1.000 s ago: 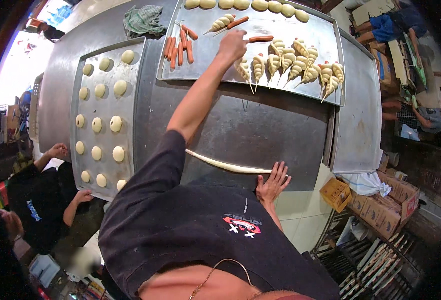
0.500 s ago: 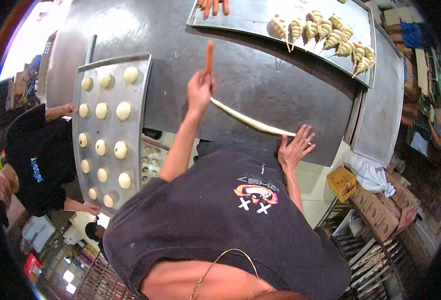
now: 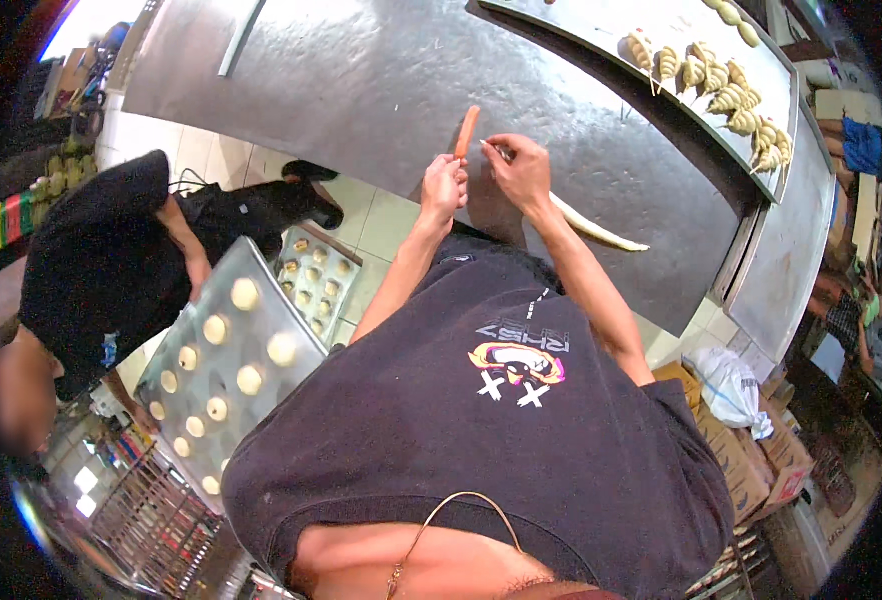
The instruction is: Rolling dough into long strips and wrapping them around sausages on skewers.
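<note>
My left hand (image 3: pixel 443 192) is closed around the lower end of an orange sausage (image 3: pixel 469 130), which points away from me above the metal table. Close beside it, my right hand (image 3: pixel 521 175) pinches the thin pale end of a dough rope (image 3: pixel 601 226) at its fingertips. The rope passes behind my right forearm, and its other end lies on the tabletop to the right. At the far right, a metal tray (image 3: pixel 601 30) carries several sticks wrapped in spiral dough (image 3: pixel 729 97).
On the left, a person in black (image 3: pixel 101 260) holds a tilted tray of round dough pieces (image 3: pixel 217 330) off the table. A lower tray of small pieces (image 3: pixel 316 275) stands behind it. Cardboard boxes (image 3: pixel 736 465) and a white sack (image 3: pixel 726 385) sit at the right, below the metal table (image 3: pixel 361 100).
My right hand has left the rope's right end and come beside the sausage. The other person has carried the round-dough tray off the table. The hand at the far tray is out of view.
</note>
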Available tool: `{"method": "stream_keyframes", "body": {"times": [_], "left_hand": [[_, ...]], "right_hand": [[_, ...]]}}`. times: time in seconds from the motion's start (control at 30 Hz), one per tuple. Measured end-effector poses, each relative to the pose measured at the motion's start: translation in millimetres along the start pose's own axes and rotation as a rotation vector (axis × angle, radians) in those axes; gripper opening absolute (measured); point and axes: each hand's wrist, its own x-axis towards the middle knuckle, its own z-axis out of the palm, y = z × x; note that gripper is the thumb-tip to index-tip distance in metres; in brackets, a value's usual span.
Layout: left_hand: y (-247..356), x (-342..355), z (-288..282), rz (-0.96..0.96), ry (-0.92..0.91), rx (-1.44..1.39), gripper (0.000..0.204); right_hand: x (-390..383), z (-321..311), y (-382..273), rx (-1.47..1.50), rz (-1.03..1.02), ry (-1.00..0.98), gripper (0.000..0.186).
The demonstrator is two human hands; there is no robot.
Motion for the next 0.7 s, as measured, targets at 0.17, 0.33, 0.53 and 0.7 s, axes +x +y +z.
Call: {"method": "stream_keyframes", "body": {"times": [0.17,0.33,0.53,0.7], "left_hand": [[1,0,14,0.044,-0.089,0.081,0.011],[-22,18,24,0.122,-0.167,0.272,0.007],[-30,29,27,0.390,-0.166,0.532,0.012],[16,-5,29,0.496,-0.020,0.726,0.020]], "right_hand": [[-24,-24,-39,0.130,-0.096,-0.004,0.012],[-23,-33,-18,0.031,-0.128,0.012,0.012],[-26,-41,-14,-0.033,-0.078,0.020,0.021],[-69,-75,17,-0.423,-0.121,0.057,0.044]]}}
